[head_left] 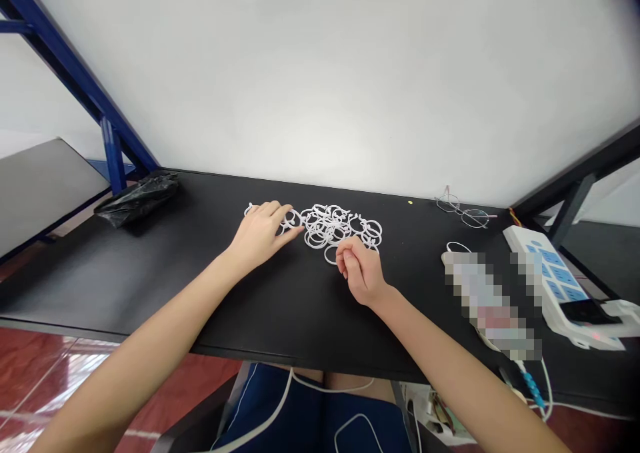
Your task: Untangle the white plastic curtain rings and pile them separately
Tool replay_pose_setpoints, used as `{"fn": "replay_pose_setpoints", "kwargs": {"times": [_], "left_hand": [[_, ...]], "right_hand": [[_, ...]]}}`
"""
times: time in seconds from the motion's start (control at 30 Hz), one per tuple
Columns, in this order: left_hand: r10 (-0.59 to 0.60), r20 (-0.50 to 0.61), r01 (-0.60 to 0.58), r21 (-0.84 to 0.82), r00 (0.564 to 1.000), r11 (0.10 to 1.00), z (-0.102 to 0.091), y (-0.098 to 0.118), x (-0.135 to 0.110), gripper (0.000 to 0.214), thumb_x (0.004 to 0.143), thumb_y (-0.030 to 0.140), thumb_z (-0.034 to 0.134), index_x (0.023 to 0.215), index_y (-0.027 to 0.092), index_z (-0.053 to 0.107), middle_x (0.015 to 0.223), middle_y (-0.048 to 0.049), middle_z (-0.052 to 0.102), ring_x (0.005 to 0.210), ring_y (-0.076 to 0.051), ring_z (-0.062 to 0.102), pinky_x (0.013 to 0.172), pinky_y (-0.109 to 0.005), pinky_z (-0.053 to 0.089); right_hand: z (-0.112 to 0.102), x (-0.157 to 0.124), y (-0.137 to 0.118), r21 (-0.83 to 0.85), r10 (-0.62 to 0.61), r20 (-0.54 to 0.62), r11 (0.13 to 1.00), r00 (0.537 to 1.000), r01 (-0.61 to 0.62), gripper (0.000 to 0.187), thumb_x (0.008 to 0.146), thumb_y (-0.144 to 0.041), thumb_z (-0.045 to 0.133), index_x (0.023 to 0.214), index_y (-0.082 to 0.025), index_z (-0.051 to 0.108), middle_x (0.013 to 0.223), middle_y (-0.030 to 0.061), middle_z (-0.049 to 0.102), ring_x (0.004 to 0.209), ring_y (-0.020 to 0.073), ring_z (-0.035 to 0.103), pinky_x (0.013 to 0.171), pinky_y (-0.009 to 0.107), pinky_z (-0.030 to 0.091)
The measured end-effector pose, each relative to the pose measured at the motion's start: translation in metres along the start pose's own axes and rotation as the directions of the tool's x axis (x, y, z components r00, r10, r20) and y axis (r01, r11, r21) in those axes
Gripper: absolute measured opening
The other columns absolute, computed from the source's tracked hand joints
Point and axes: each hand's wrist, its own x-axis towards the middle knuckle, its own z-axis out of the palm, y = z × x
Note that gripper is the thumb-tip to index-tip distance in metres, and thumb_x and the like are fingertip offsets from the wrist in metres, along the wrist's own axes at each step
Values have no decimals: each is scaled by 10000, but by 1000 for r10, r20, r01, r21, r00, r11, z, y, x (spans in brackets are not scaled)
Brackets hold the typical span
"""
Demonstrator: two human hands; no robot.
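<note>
A loose pile of white plastic rings (327,221), which look like shower curtain rings with small clasp ends, lies on the black table (280,313). My left hand (264,232) rests palm down at the pile's left side, thumb and fingers apart, partly covering a few rings. At the pile's near right edge, my right hand (361,266) is curled closed. Some rings show just behind its knuckles. Whatever its fingers may hold is hidden.
Eyeglasses (463,211) lie at the back right. Nearer are a blurred-out phone-like object (487,303) with a cable and a white power strip (550,280). A black plastic bag (137,198) sits at the far left, beside a blue metal frame (114,153). A white wall stands behind.
</note>
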Motion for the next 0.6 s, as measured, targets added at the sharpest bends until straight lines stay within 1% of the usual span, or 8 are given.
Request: {"fn": "replay_pose_setpoints", "kwargs": {"times": [0.03, 0.1, 0.2, 0.27, 0.33, 0.4, 0.47, 0.6], "left_hand": [[-36, 19, 34, 91, 999, 995, 0, -4, 0, 466, 937, 487, 501, 1194, 113, 604, 976, -118, 639, 920, -269, 604, 835, -394, 460], [-127, 65, 111, 214, 990, 971, -1, -12, 1, 474, 952, 478, 472, 1225, 107, 582, 1032, -136, 622, 953, -286, 610, 814, -377, 468], [-258, 150, 200, 321, 954, 926, -3, -18, -1, 453, 977, 456, 415, 1225, 108, 566, 1055, -148, 599, 948, -290, 624, 758, -347, 481], [-311, 206, 223, 360, 928, 906, -4, -20, -2, 433, 990, 442, 377, 1193, 112, 570, 1049, -148, 592, 944, -293, 632, 730, -339, 488], [-335, 243, 229, 378, 911, 897, -5, -19, -3, 416, 993, 431, 366, 1168, 114, 570, 1044, -148, 590, 962, -299, 634, 726, -338, 495], [-347, 254, 235, 384, 903, 893, -5, -18, -4, 405, 989, 422, 369, 1159, 114, 569, 1051, -153, 590, 984, -307, 632, 737, -344, 504], [-352, 254, 239, 386, 901, 891, -5, -17, -4, 391, 983, 404, 371, 1145, 111, 574, 1052, -162, 591, 994, -316, 629, 738, -355, 512], [-347, 238, 244, 374, 907, 895, -5, -18, -5, 358, 962, 360, 382, 1099, 102, 590, 1028, -177, 589, 961, -325, 630, 691, -357, 517]], "right_hand": [[0, 0, 0, -2, 1, -1, 1000, 1000, -1, 179, 977, -177, 344, 866, -218, 479, 568, -64, 457, 444, 80, 428, 473, 208, 361], [0, 0, -1, -8, 0, -2, 1000, 1000, 0, 178, 974, -174, 345, 865, -218, 478, 565, -66, 456, 441, 80, 426, 471, 207, 359], [0, 0, -1, -15, -1, 2, 1000, 1000, 1, 178, 973, -171, 342, 865, -218, 475, 566, -66, 458, 443, 79, 428, 475, 206, 362], [0, 0, -1, -19, 0, 4, 1000, 1000, 0, 177, 972, -171, 342, 863, -217, 474, 565, -66, 456, 442, 79, 426, 477, 207, 362], [0, 0, 0, -18, 1, 7, 1000, 1000, 0, 177, 972, -172, 342, 863, -217, 474, 566, -67, 457, 441, 79, 425, 476, 207, 361], [-1, -1, 0, -17, 3, 7, 1000, 1000, -3, 181, 974, -176, 339, 862, -217, 475, 568, -66, 458, 442, 80, 426, 475, 207, 362], [-1, -1, 0, -17, 6, 6, 1000, 1000, -6, 182, 975, -182, 338, 862, -217, 477, 568, -65, 458, 443, 82, 429, 474, 209, 363], [0, -1, 0, -18, 9, 6, 1000, 1000, -9, 183, 975, -187, 338, 863, -217, 480, 568, -64, 460, 444, 85, 434, 473, 214, 365]]}}
